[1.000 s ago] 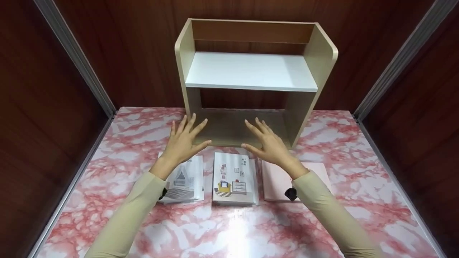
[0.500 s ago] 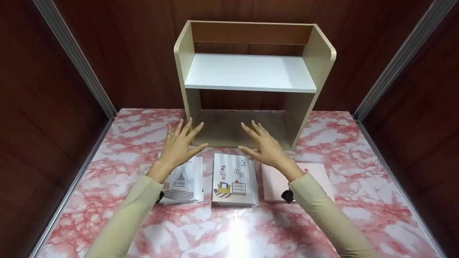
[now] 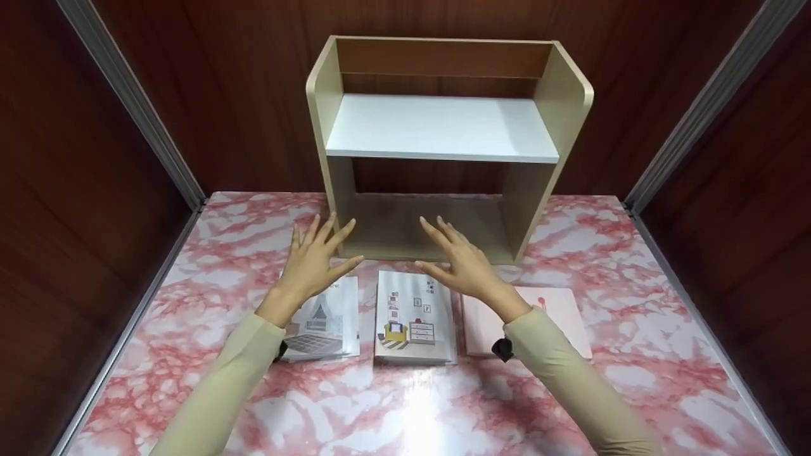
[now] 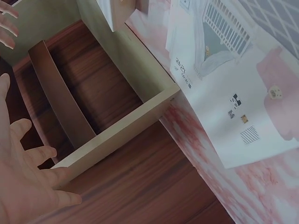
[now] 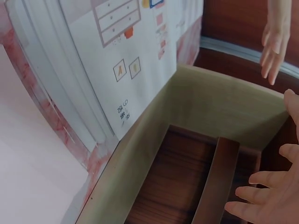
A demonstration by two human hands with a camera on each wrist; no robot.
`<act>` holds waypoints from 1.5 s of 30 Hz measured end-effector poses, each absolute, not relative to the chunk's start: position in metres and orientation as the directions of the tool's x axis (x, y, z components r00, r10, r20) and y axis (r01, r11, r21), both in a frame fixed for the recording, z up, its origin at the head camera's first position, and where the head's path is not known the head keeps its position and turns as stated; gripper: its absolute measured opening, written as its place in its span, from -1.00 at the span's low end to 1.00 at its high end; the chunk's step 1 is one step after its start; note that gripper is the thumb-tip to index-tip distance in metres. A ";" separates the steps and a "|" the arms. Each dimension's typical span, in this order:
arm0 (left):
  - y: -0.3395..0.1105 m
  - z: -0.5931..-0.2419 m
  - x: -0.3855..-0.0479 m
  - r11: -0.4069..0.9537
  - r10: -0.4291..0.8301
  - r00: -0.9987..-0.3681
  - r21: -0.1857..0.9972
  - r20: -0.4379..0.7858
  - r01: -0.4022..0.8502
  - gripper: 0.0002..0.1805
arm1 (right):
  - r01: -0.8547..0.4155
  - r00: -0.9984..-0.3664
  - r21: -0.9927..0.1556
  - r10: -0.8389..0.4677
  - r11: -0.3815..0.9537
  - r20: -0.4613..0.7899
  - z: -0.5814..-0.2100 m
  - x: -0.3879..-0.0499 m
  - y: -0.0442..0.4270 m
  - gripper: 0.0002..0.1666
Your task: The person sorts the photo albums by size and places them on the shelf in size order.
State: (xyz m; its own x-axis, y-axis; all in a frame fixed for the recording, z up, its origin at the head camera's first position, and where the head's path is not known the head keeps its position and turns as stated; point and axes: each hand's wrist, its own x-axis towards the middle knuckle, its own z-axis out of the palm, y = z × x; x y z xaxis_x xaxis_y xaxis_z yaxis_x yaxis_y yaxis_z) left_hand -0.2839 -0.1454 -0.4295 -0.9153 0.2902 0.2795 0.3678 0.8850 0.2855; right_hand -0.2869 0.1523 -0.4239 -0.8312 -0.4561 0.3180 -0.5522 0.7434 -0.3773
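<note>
Both hands hover over the table with fingers spread and hold nothing. My left hand [image 3: 308, 266] is above the far end of a book [image 3: 323, 323] with a grey tent drawing, partly covering it. Above the gap between the middle and right books is my right hand [image 3: 467, 269]. In the middle lies a white book stack [image 3: 415, 316], its cover showing a yellow armchair and a dresser. A pink book [image 3: 561, 316] lies at the right, partly hidden by the right wrist. The left wrist view shows the left hand [image 4: 28, 182]; the right wrist view shows the right hand [image 5: 268, 186].
Behind the books stands a small two-level bookshelf [image 3: 443, 126] with a white upper board and wood-tone sides. The table [image 3: 355, 411] has a red-and-white marbled top. Dark wood panels [image 3: 253, 95] with metal edge strips enclose it at the back and both sides.
Both hands have drifted slightly left and a little nearer to me, fingers still spread. The books and shelf stay in place; the view has shifted slightly.
</note>
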 end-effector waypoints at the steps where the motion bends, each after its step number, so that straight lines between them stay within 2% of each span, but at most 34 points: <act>1: -0.146 -0.430 -0.284 0.885 0.291 -0.915 0.286 0.280 0.369 -0.23 | -0.557 -0.828 -0.377 -0.458 0.740 0.324 -0.424 -0.287 0.152 -0.10; 33: -0.165 -0.444 -0.274 0.898 0.239 -0.937 0.310 0.256 0.313 -0.24 | -0.585 -0.810 -0.408 -0.479 0.701 0.338 -0.437 -0.282 0.132 -0.05; 45: -0.173 -0.450 -0.270 0.904 0.234 -0.939 0.300 0.251 0.305 -0.22 | -0.627 -0.778 -0.436 -0.503 0.645 0.376 -0.442 -0.280 0.128 -0.08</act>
State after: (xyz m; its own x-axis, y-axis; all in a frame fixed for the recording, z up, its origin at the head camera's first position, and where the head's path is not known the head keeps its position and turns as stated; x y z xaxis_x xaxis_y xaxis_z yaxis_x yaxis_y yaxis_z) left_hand -0.2702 -0.1725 -0.4498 -0.9393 0.2338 0.2510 0.3051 0.9040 0.2996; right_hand -0.2799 0.1276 -0.4420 -0.7785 -0.5029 0.3756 -0.6273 0.6450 -0.4365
